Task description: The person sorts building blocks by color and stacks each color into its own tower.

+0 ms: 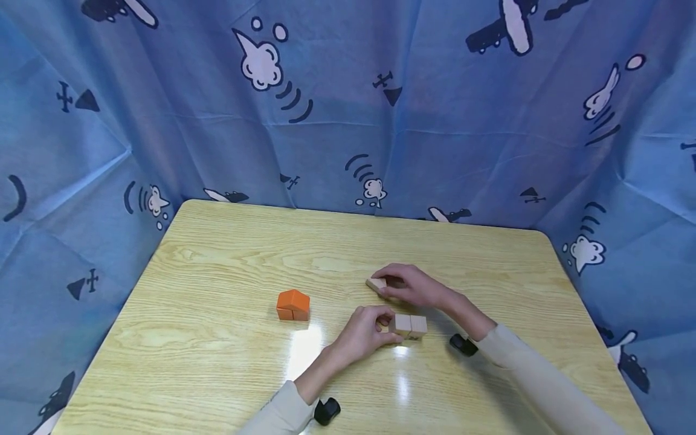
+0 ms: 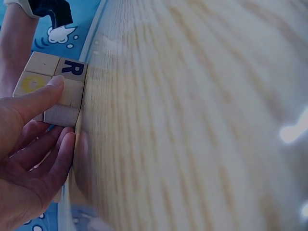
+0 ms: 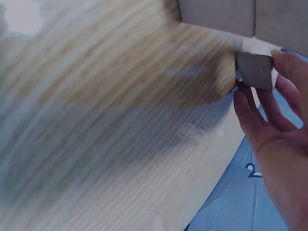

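Observation:
My left hand (image 1: 363, 332) grips a small stack of light wooden cubes (image 1: 409, 324) from its left side, thumb along the near face. In the left wrist view, the cubes (image 2: 42, 63) stand two high and two wide, one face marked with a dark R and another with a yellow mark; the thumb (image 2: 41, 97) lies across them. Farther back, my right hand (image 1: 415, 287) pinches a small plain wooden block (image 1: 375, 284) between thumb and fingers. In the right wrist view this block (image 3: 256, 71) shows a four-sided grey-looking face, close over the table.
Left of the hands stands a small orange block house (image 1: 293, 305) with a peaked top. The wood-grain table (image 1: 217, 362) reaches back to a blue patterned curtain (image 1: 337, 109). Black wrist devices (image 1: 327, 411) hang under both forearms.

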`<action>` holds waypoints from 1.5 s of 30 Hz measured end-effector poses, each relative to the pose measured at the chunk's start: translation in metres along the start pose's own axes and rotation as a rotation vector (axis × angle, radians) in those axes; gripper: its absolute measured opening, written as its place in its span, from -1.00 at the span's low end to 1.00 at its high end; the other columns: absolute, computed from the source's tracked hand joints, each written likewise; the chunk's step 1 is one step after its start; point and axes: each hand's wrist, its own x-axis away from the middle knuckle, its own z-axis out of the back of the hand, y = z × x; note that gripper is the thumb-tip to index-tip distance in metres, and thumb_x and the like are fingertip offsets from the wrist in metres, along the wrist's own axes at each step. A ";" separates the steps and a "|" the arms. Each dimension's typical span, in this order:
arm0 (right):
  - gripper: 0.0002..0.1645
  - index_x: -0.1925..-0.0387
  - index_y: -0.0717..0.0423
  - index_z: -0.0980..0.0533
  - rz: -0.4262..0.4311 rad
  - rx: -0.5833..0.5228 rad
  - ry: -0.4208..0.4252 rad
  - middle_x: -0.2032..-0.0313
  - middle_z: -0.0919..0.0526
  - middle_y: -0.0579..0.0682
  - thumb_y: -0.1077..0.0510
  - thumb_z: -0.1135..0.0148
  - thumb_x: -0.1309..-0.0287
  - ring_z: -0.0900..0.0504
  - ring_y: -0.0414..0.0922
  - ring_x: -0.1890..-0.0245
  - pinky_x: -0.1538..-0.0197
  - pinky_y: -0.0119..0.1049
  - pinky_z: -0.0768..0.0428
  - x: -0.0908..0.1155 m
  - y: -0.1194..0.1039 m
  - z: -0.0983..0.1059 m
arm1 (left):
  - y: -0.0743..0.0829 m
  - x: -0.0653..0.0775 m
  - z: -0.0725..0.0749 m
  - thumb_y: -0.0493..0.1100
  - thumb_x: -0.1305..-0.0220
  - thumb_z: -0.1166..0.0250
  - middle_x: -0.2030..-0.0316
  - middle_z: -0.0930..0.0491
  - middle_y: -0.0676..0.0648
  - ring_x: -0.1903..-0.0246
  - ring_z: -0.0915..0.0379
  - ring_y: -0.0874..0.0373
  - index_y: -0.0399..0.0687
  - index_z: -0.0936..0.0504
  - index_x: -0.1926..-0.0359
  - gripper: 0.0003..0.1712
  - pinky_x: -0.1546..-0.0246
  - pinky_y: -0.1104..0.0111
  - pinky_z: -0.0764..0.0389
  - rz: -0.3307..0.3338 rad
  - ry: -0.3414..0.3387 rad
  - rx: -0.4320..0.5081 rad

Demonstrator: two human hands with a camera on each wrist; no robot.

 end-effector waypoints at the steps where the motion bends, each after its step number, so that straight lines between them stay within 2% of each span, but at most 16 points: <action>1: -0.61 -0.20 0.17 -0.58 0.009 -0.011 0.005 -0.07 -0.66 0.04 0.19 -0.30 -0.41 -0.63 -0.06 -0.02 -0.08 -0.03 -0.64 0.001 -0.001 0.000 | 0.000 0.000 0.000 -0.25 -0.11 -0.60 0.26 -0.73 -0.07 0.26 -0.61 0.20 -0.21 -0.72 0.16 -0.70 0.26 0.55 -0.57 0.002 0.000 -0.002; 4: -0.64 -0.15 0.21 -0.59 0.020 -0.038 0.000 -0.06 -0.64 0.08 0.26 -0.33 -0.36 -0.62 0.01 -0.07 -0.13 0.00 -0.65 0.002 -0.002 -0.001 | 0.000 0.000 0.000 -0.24 -0.10 -0.60 0.25 -0.74 -0.08 0.26 -0.62 0.20 -0.23 -0.73 0.13 -0.67 0.25 0.53 -0.59 0.003 0.002 -0.008; 10: -0.68 -0.06 0.14 -0.64 -0.014 -0.026 0.025 -0.06 -0.62 0.04 0.29 -0.39 -0.29 -0.60 0.01 -0.06 -0.18 0.02 -0.62 0.007 -0.004 0.004 | 0.000 0.000 -0.001 -0.24 -0.11 -0.60 0.25 -0.73 -0.08 0.26 -0.62 0.16 -0.22 -0.73 0.14 -0.69 0.28 0.56 -0.56 -0.005 -0.003 0.003; 13: -0.66 -0.08 0.19 -0.63 -0.012 -0.087 0.042 -0.06 -0.64 0.07 0.29 -0.40 -0.28 -0.61 0.05 -0.11 -0.22 0.05 -0.59 0.012 -0.005 0.008 | 0.000 0.000 0.000 -0.25 -0.11 -0.60 0.26 -0.73 -0.09 0.26 -0.63 0.14 -0.20 -0.72 0.16 -0.71 0.28 0.53 -0.58 -0.012 -0.002 0.007; 17: -0.66 -0.07 0.19 -0.63 0.004 -0.135 0.057 -0.05 -0.65 0.05 0.30 -0.40 -0.27 -0.62 0.04 -0.09 -0.17 0.03 -0.63 0.022 -0.008 0.013 | 0.001 0.000 0.001 -0.26 -0.10 -0.60 0.27 -0.73 -0.09 0.27 -0.63 0.13 -0.22 -0.72 0.17 -0.71 0.28 0.53 -0.59 -0.020 0.003 0.003; 21: -0.69 -0.03 0.10 -0.65 0.012 -0.129 0.095 -0.05 -0.64 -0.02 0.28 -0.43 -0.24 -0.61 -0.02 -0.07 -0.13 0.01 -0.66 0.036 -0.012 0.020 | 0.002 -0.001 0.001 -0.26 -0.10 -0.60 0.28 -0.73 -0.08 0.27 -0.63 0.13 -0.23 -0.73 0.15 -0.70 0.27 0.54 -0.58 -0.026 0.003 -0.003; 27: -0.68 -0.03 -0.04 -0.67 -0.010 -0.126 0.134 -0.10 -0.62 -0.04 0.23 -0.44 -0.25 -0.58 -0.09 -0.13 -0.18 0.03 -0.62 0.059 -0.019 0.026 | 0.002 0.000 0.001 -0.25 -0.10 -0.60 0.29 -0.73 -0.09 0.29 -0.64 0.11 -0.25 -0.73 0.17 -0.70 0.29 0.53 -0.59 -0.034 0.000 0.001; 30: -0.67 -0.04 -0.09 -0.67 -0.021 -0.130 0.137 -0.12 -0.61 -0.06 0.21 -0.43 -0.27 -0.58 -0.13 -0.13 -0.19 0.04 -0.60 0.069 -0.022 0.026 | 0.002 0.000 0.001 -0.26 -0.11 -0.60 0.29 -0.73 -0.10 0.29 -0.64 0.09 -0.25 -0.73 0.17 -0.71 0.32 0.56 -0.56 -0.031 -0.001 0.006; 35: -0.68 -0.02 -0.17 -0.68 0.002 -0.084 0.134 -0.09 -0.61 -0.16 0.15 -0.45 -0.25 -0.56 -0.18 -0.11 -0.08 -0.03 -0.65 0.081 -0.026 0.024 | 0.001 0.000 0.000 -0.25 -0.10 -0.60 0.28 -0.74 -0.08 0.27 -0.65 0.11 -0.24 -0.73 0.17 -0.71 0.32 0.56 -0.55 -0.016 -0.005 0.020; 40: -0.70 -0.01 -0.16 -0.69 0.055 -0.082 0.095 -0.09 -0.60 -0.13 0.16 -0.45 -0.25 -0.55 -0.17 -0.11 -0.02 -0.12 -0.65 0.089 -0.028 0.018 | 0.001 0.000 -0.001 -0.25 -0.11 -0.60 0.28 -0.75 -0.05 0.26 -0.65 0.17 -0.20 -0.74 0.16 -0.71 0.32 0.55 -0.56 -0.008 -0.008 0.032; 45: -0.69 0.01 -0.14 -0.70 0.081 -0.080 0.068 -0.08 -0.61 -0.07 0.23 -0.44 -0.25 -0.55 -0.17 -0.10 -0.03 -0.07 -0.64 0.091 -0.031 0.014 | 0.000 -0.001 -0.001 -0.25 -0.09 -0.60 0.29 -0.74 -0.04 0.25 -0.66 0.12 -0.18 -0.74 0.17 -0.72 0.32 0.55 -0.57 -0.010 -0.002 0.036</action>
